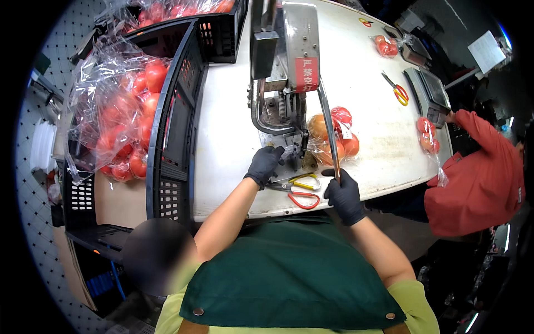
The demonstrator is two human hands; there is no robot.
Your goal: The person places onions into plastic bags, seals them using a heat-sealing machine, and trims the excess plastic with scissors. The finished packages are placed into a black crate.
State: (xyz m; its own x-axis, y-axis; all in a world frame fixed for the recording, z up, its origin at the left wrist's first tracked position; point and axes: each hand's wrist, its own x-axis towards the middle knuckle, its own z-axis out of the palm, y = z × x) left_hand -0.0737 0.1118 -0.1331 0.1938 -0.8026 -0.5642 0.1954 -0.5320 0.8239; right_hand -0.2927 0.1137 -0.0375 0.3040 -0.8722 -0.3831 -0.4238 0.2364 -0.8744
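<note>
A metal bench-top bag-clipping machine [301, 54] with a red warning label stands upright on the white table. In my right hand [344, 197], gloved in black, is the lower end of its long metal lever [328, 125]. A clear plastic bag of tomatoes [349, 144] lies against the machine's right side, partly behind the lever. My left hand [264, 165], also black-gloved, is at the left of the machine's base with its fingers closed around what looks like the gathered plastic of the bag's neck [288, 151]. Scissors with one yellow and one red handle [303, 199] lie between my hands.
At left, a black plastic crate [156, 167] holds bagged tomatoes [125, 121]; another crate [217, 35] stands behind. On the right are scissors [400, 95], a weighing scale [434, 89] and another tomato bag [386, 46]. A person in red [475, 183] works beside bagged tomatoes [428, 137].
</note>
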